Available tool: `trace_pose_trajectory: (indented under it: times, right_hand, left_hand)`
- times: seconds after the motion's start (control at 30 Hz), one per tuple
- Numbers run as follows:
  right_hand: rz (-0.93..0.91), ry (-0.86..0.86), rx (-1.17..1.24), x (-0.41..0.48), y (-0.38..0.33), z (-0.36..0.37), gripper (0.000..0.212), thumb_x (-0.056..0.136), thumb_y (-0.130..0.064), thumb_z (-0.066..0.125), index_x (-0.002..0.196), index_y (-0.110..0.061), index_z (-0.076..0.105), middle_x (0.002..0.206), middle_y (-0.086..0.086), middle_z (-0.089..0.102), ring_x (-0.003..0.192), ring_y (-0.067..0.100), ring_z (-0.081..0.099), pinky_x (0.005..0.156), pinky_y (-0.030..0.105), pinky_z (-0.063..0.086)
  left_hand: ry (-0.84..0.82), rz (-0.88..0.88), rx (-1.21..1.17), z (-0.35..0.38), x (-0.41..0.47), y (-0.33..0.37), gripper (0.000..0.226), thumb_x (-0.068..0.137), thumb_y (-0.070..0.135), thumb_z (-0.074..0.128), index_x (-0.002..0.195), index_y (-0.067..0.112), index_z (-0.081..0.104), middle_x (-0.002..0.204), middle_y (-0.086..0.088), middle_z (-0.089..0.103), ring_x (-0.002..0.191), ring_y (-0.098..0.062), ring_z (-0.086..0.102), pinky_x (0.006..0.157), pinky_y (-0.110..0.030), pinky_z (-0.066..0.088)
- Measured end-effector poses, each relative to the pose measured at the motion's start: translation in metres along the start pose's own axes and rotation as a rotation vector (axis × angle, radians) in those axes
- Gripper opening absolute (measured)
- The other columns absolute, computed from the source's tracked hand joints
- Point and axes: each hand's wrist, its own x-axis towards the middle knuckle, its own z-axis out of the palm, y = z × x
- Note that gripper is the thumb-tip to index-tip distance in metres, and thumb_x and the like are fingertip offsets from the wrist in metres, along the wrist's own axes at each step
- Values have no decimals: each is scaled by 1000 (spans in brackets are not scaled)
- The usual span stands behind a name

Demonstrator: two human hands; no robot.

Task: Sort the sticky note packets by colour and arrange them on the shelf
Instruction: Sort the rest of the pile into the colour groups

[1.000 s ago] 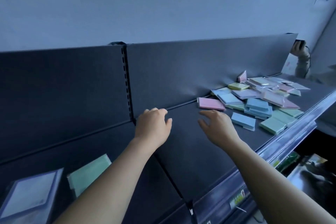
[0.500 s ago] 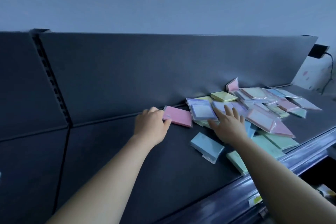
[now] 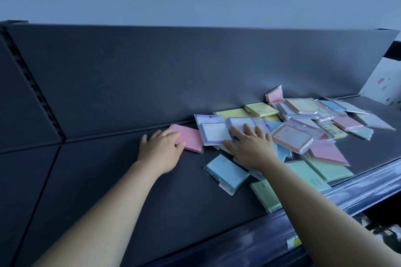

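Observation:
A loose heap of sticky note packets in pink, yellow, blue, green and purple covers the right part of the dark shelf. My left hand lies with its fingers on the near left edge of a pink packet at the heap's left end. My right hand rests flat, fingers spread, on purple-framed packets. A blue packet lies apart, just in front of my right wrist. Green packets sit near the shelf's front edge.
The shelf's upright back panel rises behind the heap. A slotted upright divides the back panel at far left. The front rail with a yellow price tag runs along the near edge. A white box stands at far right.
The view swung right and nearer to the heap. Both hands reached forward: the left onto the pink packet, the right onto the purple-framed packets.

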Motion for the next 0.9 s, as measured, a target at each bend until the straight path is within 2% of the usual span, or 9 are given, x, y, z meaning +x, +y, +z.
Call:
trace_pose_trajectory:
  times: [0.13,0.23,0.43,0.53,0.6,0.67,0.77,0.83,0.9]
  right_hand:
    - [-104,-7,34,-9,-26,-1,47,90,-65,26,130,-42,32,142,1,32,138,33,21,110,51,20]
    - [-173,-28,48,-14,-44,-4,42,94,-58,27,132,-42,34,138,0,33,136,32,23,109,50,20]
    - [-186,-21,355,-4,-48,-14,36,97,-32,39,130,-33,54,139,0,49,130,32,39,107,44,33]
    - [-111,-51,342,4,-40,-26,50,96,-39,47,144,-29,40,153,8,30,137,31,29,113,42,27]
    - [-88,-120,263,6,-39,-30,65,93,-50,47,150,-27,27,158,8,19,143,28,17,114,43,18]
    - [-70,-185,237,10,-42,-30,71,91,-58,43,150,-25,23,157,7,22,144,28,19,115,44,16]
    - [-85,-213,213,16,-50,-24,71,90,-62,41,149,-28,24,157,5,24,144,25,19,115,47,12]
    - [-133,-207,274,16,-56,-23,73,87,-63,48,147,-24,30,151,5,35,139,24,30,114,45,17]
    - [-165,-186,337,17,-61,-22,79,82,-64,57,142,-18,36,146,6,41,133,26,38,111,44,26]
  left_hand:
    - [87,-75,14,-8,-12,-14,46,99,51,29,115,21,60,130,1,56,123,-24,44,102,-41,35]
    - [127,-158,-40,-16,-14,-12,52,95,57,37,98,10,61,117,-8,58,113,-32,48,92,-39,42]
    - [71,-327,-286,-16,-10,1,71,67,68,67,112,15,55,123,-8,47,116,-30,43,83,-35,44]
    - [42,-370,-300,-16,-10,5,83,65,67,72,125,16,47,130,-10,40,121,-30,38,91,-35,41]
    - [23,-374,-366,-18,-11,2,75,68,60,75,122,17,48,129,-10,37,120,-30,40,91,-33,40]
    - [2,-381,-446,-24,-15,-3,54,72,49,78,105,17,50,124,-9,35,113,-27,44,88,-31,42]
    - [23,-422,-520,-30,-21,-8,40,77,28,78,73,20,38,114,-7,34,85,-20,49,63,-27,44]
    - [77,-453,-519,-30,-22,-12,35,75,19,74,67,16,40,118,-12,45,67,-16,47,47,-25,35]
    - [115,-461,-557,-31,-23,-14,26,72,22,73,71,14,48,116,-14,54,69,-17,50,46,-24,34]
